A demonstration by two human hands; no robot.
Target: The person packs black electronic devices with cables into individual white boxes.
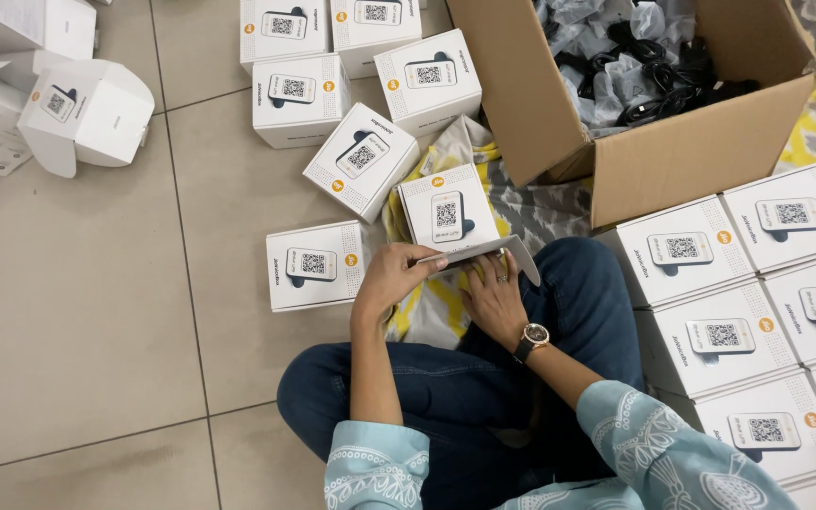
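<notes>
Sitting cross-legged on the tiled floor (77, 312), blue jeans, light patterned sleeves. My left hand (391, 277) is curled around the near left corner of a small white box (448, 215) with a device picture on its top, fingers pinched on the open lid flap (493, 253). My right hand (496, 300), ring on one finger and wristwatch (533, 336) on the wrist, lies under that flap with fingers bent against the box's near side, touching it. The box sits just ahead of my knees on a yellow and grey patterned cloth (436, 307), flap folded out toward me.

Just left of the held box, another white box (314, 264) on the floor, closed. More of the same kind beyond it in a loose cluster (361, 94), some tilted. Far left, an opened empty white carton (87, 113) with flaps out, plus flat pieces beside it. To my right, neat rows of closed white boxes (757, 283) packed touching each other. Ahead on the right, a large brown cardboard box (672, 151), open, holding black cables in clear plastic bags (635, 66).
</notes>
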